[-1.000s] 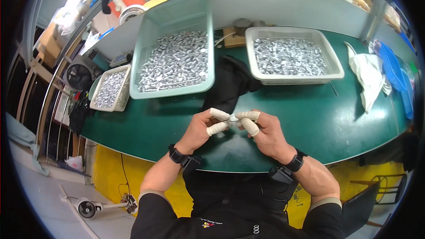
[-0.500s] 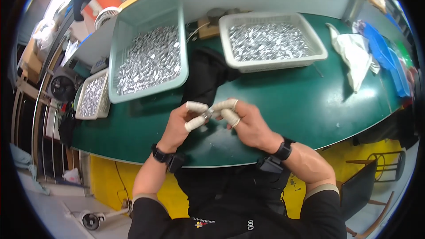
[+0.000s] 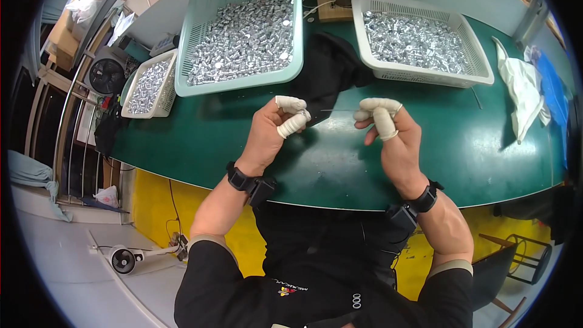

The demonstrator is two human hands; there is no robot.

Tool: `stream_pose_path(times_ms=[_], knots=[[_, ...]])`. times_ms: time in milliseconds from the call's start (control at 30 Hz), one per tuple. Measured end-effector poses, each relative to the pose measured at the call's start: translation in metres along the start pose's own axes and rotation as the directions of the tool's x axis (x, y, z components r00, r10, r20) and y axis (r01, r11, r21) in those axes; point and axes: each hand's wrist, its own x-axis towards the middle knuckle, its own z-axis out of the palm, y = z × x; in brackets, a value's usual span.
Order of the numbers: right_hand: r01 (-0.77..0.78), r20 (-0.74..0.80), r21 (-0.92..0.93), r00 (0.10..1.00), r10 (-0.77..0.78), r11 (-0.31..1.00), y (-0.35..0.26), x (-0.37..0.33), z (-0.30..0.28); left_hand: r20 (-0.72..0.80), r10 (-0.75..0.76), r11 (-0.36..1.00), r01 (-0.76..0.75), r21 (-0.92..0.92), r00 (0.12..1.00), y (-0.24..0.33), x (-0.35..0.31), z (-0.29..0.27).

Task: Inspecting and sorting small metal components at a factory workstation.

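From the head view, we see the hands, close together half a second ago, now apart: the left hand (image 3: 266, 132) pinches a small silvery piece (image 3: 307, 115), mostly hidden, and the right hand (image 3: 404, 140) clamps a thin rod (image 3: 337, 110). Slim, straight and greyish, it lies nearly level between them over the green table (image 3: 328, 176), its free tip pointing left.

The left hand (image 3: 266, 129) mostly hides a small piece (image 3: 307, 115), perhaps metal, from me; the right hand (image 3: 399, 133) covers one end of a rod (image 3: 337, 110).
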Motion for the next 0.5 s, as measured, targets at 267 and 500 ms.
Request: stream_pose_path(times_ms=[267, 500], knots=[[0.38, 0.258, -0.246, 0.912, -0.317, 0.892, 0.0001, -0.0045, 0.0037, 0.016, 0.119, 0.98, -0.12, 0.156, 0.993, -0.0007, -0.0054, 0.0076], [0.368, 0.254, -0.253, 0.918, -0.306, 0.895, -0.004, -0.0058, 0.0064, 0.016, 0.138, 0.975, -0.138, 0.172, 0.99, -0.0006, -0.0071, 0.0095]])
